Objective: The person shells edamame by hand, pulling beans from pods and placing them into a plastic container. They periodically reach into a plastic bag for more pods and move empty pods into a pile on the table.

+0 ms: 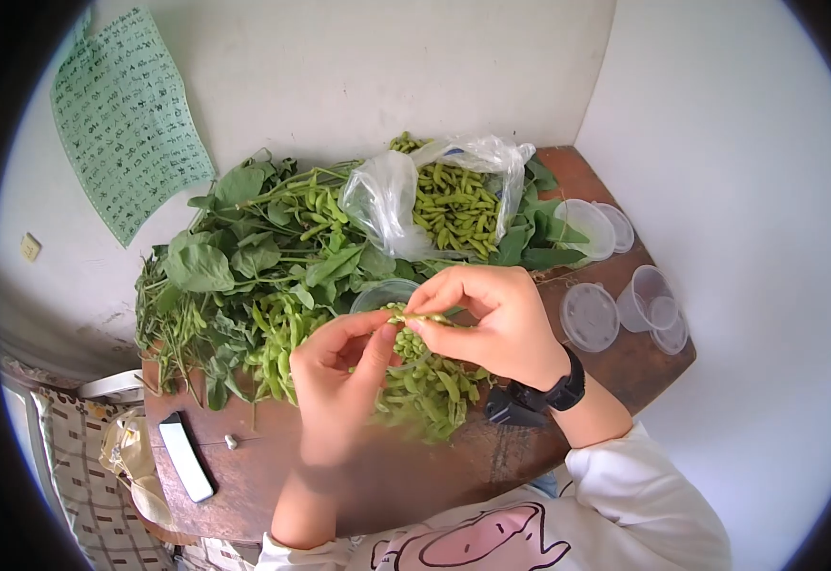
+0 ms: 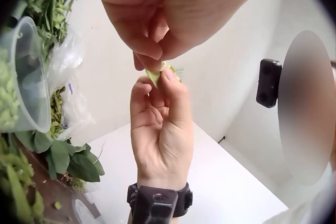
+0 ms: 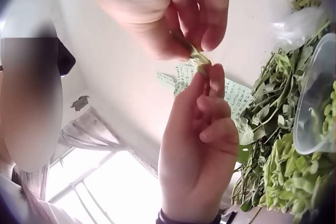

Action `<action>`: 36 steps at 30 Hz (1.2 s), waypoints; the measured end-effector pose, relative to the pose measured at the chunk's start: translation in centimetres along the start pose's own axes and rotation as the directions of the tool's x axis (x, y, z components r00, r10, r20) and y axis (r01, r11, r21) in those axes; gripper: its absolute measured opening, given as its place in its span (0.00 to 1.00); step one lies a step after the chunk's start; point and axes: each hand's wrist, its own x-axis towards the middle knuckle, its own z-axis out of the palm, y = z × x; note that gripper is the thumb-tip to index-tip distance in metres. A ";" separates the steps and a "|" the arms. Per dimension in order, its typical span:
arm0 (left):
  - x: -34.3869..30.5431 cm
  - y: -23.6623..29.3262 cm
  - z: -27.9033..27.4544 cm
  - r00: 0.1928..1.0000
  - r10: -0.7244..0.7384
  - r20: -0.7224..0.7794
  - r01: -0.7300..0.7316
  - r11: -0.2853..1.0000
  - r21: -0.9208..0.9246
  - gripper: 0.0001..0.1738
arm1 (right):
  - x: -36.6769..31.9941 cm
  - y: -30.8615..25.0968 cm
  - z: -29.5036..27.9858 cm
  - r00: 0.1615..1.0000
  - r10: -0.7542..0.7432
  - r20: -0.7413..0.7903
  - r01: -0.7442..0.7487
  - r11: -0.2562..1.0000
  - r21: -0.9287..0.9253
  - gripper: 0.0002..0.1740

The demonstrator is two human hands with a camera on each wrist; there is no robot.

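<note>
In the head view my left hand [image 1: 344,366] and right hand [image 1: 492,314] meet fingertip to fingertip above a clear plastic tub [image 1: 370,297]. Between them is a green soybean pod [image 1: 427,317], pinched at one end by each thumb and forefinger. The left wrist view shows the split-looking pod [image 2: 153,77] between the fingertips. From the right wrist view, pale inner parts of the pod [image 3: 199,62] show. Shelled green beans [image 1: 408,344] lie in the tub, partly hidden by the hands. Loose green pods [image 1: 430,395] lie in front of it.
Leafy soybean stalks [image 1: 235,257] cover the table's back left. Behind the tub stands a plastic bag [image 1: 382,205] full of pods [image 1: 458,209]. Clear cups [image 1: 639,300] and lids [image 1: 589,317] are at the right. A phone [image 1: 187,457] lies at the front left of the wooden table [image 1: 254,476].
</note>
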 end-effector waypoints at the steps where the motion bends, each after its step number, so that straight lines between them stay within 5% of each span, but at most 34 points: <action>1: 0.1 0.2 -0.1 0.999 -0.050 0.017 0.050 0.998 0.032 0.08 | 0.1 -0.1 -0.1 0.999 0.045 -0.010 -0.045 0.999 -0.028 0.07; 4: 0.6 0.0 -0.5 0.993 -0.116 0.020 0.112 0.985 0.130 0.09 | 0.5 -0.6 -0.7 0.997 0.079 -0.016 -0.080 0.984 -0.158 0.08; 6: 1.1 -0.5 -0.7 0.998 0.034 0.049 -0.052 0.894 0.445 0.11 | 0.8 -1.4 -1.6 0.998 0.060 -0.025 -0.065 0.933 -0.355 0.12; 8: 1.5 -2.3 -1.2 0.994 0.091 0.061 -0.109 0.868 0.484 0.14 | 0.6 -1.4 -2.7 0.996 0.081 0.031 -0.061 0.906 -0.420 0.12; 10: 1.8 -3.1 -1.3 0.976 0.182 0.118 -0.217 0.783 0.583 0.15 | 0.1 -0.6 -3.8 0.939 0.078 0.335 0.175 0.730 -0.660 0.09; 11: 1.9 -3.1 -1.3 0.975 0.181 0.128 -0.221 0.784 0.580 0.15 | -0.1 -0.5 -4.1 0.904 0.173 0.392 0.150 0.730 -0.667 0.09; 18: 1.6 -2.7 -0.9 0.974 0.179 0.135 -0.224 0.728 0.648 0.14 | -1.0 0.3 -4.5 0.926 0.198 0.321 0.128 0.634 -0.763 0.10; 22: 1.5 -2.9 -0.4 0.983 0.160 0.090 -0.183 0.805 0.564 0.12 | -1.3 -0.9 -6.0 0.933 0.258 0.253 0.039 0.624 -0.780 0.10; 24: 1.2 -2.6 0.0 0.993 0.121 -0.008 -0.102 0.867 0.488 0.12 | -1.1 -1.1 -7.1 0.961 0.160 0.225 0.077 0.626 -0.776 0.09; 26: 1.0 -2.9 0.2 0.993 0.108 -0.049 -0.073 0.879 0.471 0.13 | -0.6 -1.4 -8.0 1.000 -0.015 0.000 0.009 0.628 -0.778 0.07; 31: 0.8 -4.3 0.0 0.949 0.122 -0.291 -0.035 0.957 0.288 0.15 | 0.4 -0.1 -9.9 0.946 -0.188 -0.263 -0.112 0.574 -0.812 0.06; 36: 0.9 -5.5 -0.2 0.879 0.128 -0.459 -0.069 0.987 0.145 0.17 | 0.5 0.8 -10.8 0.952 -0.043 -0.302 -0.215 0.606 -0.766 0.07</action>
